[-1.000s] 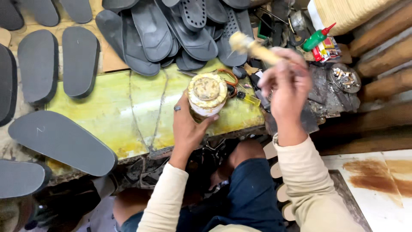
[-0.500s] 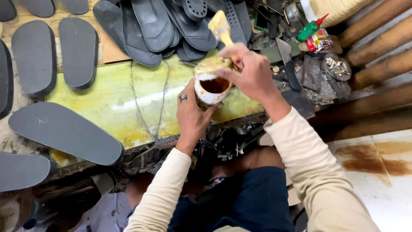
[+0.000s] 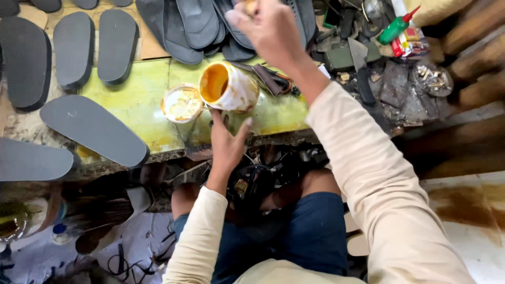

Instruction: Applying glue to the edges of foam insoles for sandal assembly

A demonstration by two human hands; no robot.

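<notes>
glue can [image 3: 227,88], tilted and open, yellow-orange glue inside, gripped from below by left hand [image 3: 226,144] over the yellow-green worktable [image 3: 131,100]. right hand [image 3: 269,29] raised, fist closed on a brush handle [image 3: 250,6]. lid [image 3: 181,103] just beside, glue-smeared.

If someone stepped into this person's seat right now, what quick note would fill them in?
Left hand: steadies the open glue tin, tipped on the yellow-stained bench.
Right hand: raised above the tin, gripping something at the picture's top edge; too cut off to tell what.
Lid: off, lying beside the tin, inside up.
Grey soles: spread across the bench, more piled behind.
Done: tin opened.
Left: no wet glue visible on the nearest soles.
</notes>
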